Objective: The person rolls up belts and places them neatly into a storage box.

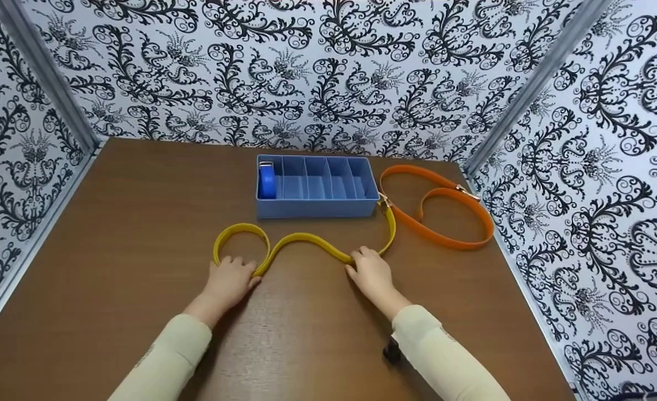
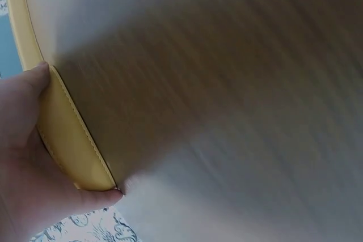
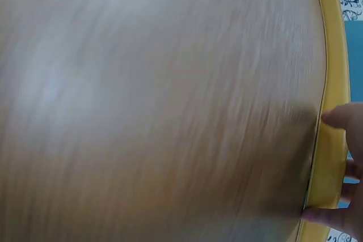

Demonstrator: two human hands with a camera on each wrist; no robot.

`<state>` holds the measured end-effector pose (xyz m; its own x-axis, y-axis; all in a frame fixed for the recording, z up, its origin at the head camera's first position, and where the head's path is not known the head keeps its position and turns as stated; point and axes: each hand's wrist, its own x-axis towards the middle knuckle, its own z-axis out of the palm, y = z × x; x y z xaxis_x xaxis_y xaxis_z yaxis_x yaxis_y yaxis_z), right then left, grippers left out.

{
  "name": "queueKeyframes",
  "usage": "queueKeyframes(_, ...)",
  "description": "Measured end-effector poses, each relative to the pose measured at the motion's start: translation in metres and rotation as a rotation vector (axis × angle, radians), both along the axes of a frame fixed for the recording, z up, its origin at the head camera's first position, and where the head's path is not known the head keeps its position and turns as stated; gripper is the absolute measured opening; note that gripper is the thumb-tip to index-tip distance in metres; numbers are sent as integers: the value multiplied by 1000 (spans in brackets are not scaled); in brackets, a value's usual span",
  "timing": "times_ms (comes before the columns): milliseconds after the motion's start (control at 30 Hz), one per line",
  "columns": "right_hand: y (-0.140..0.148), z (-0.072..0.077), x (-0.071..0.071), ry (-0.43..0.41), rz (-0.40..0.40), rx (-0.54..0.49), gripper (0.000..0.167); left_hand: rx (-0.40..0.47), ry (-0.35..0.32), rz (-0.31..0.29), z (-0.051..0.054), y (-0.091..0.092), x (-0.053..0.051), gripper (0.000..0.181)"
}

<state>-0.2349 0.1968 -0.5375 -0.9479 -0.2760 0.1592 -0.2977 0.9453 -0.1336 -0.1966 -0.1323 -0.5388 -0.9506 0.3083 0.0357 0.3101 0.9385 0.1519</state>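
Observation:
A yellow leash (image 1: pixel 309 237), a flat stitched strap, lies in curves on the table, with a round loop at its left end and a metal clip by the box at its right. My left hand (image 1: pixel 231 281) grips the strap at the base of the loop; the left wrist view shows the leash (image 2: pixel 71 134) between thumb and fingers. Farther along, my right hand (image 1: pixel 371 273) pinches the strap, its fingertips on both edges of the leash (image 3: pixel 332 157) in the right wrist view. Both hands are low over the table.
Behind the leash stands a blue divided box (image 1: pixel 317 209), with a rolled blue strap (image 1: pixel 267 181) in its leftmost compartment. An orange leash (image 1: pixel 445 240) with a metal clip lies coiled at the right. Patterned walls (image 1: pixel 284 67) enclose the brown table (image 1: pixel 139 223). A small black object (image 1: pixel 392 352) shows beside the right sleeve.

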Motion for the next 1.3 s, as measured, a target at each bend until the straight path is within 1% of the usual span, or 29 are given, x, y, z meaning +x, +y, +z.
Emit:
queueKeyframes(200,-10,3,-6,-49,-4,-14,49,-9,-12,-37,0,23,-2,30)
queueKeyframes(367,-10,2,-15,-87,40,-40,64,-24,-3,-53,0,42,-2,29)
queueKeyframes(500,-8,-1,-20,-144,78,-77,71,-4,-24,-53,-1,55,-2,28)
queueKeyframes(600,-9,-2,-21,-175,117,-108,71,11,-43,-49,0,65,-2,28)
queueKeyframes(700,-14,-3,-20,-185,180,-116,68,7,-56,-42,2,74,-2,28)
queueKeyframes(867,-33,-4,-12,-161,329,-122,57,-5,-66,-7,2,86,-3,33)
queueKeyframes(967,-46,-3,-6,-164,380,-130,59,-21,-64,13,0,91,-5,35)
queueKeyframes(1033,-53,-2,-3,-176,373,-135,62,-26,-60,21,0,92,-6,36)
queueKeyframes(1133,-61,1,0,-191,334,-131,67,-36,-56,28,-2,93,-7,37)
queueKeyframes(1233,-66,3,2,-200,311,-107,70,-48,-46,24,-4,91,-6,38)
queueKeyframes(1300,-70,4,3,-211,305,-84,73,-49,-29,13,-5,89,-4,38)
